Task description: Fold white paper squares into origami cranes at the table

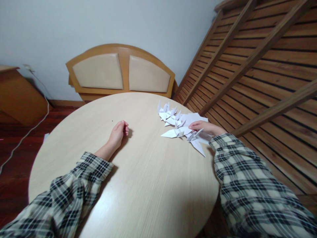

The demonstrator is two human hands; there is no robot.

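Several folded white paper pieces [170,116], with pointed wing-like flaps, lie in a cluster on the right side of the round pale wooden table [138,185]. Flat white paper [196,117] lies behind and beneath some of them. My right hand [198,125] reaches into the cluster from the right, its fingertips together on a folded piece; whether it grips that piece is hard to see. On the left half of the table rests my left hand [119,132], fingers curled in, with nothing visible in them.
Beyond the table stands a wooden headboard [126,72] with two cream panels. A slatted wooden structure [247,66] rises along the right side. At the far left are a wooden cabinet [19,92] and a white cable [29,132] running down to the floor.
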